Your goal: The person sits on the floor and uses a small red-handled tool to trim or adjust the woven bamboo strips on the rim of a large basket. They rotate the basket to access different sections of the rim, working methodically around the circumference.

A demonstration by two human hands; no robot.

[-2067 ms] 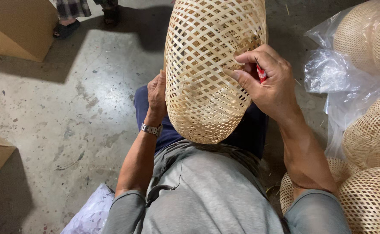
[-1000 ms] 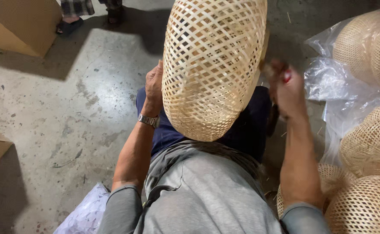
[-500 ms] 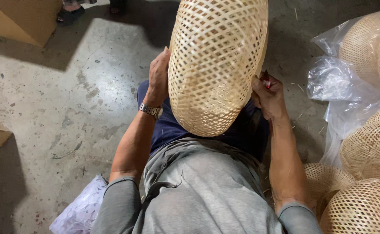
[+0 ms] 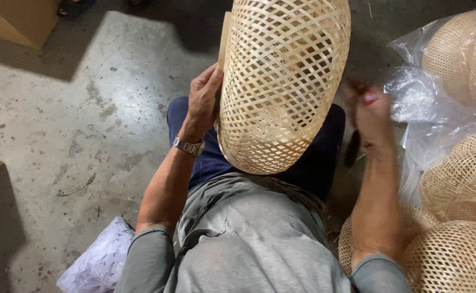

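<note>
- Right now the left hand (image 4: 204,100) holds the big oval woven bamboo basket (image 4: 281,81) by its left side, above the lap.
- Right of the basket, the blurry right hand (image 4: 371,116) has its grip closed on a small red-handled tool (image 4: 369,99).
- That basket could slip, since only one hand holds it.
- More woven baskets (image 4: 460,184) and clear plastic bags (image 4: 427,108) crowd its right side.

pale woven bamboo basket (image 4: 281,87), open lattice, dome-shaped, tilted upright over the lap
</note>
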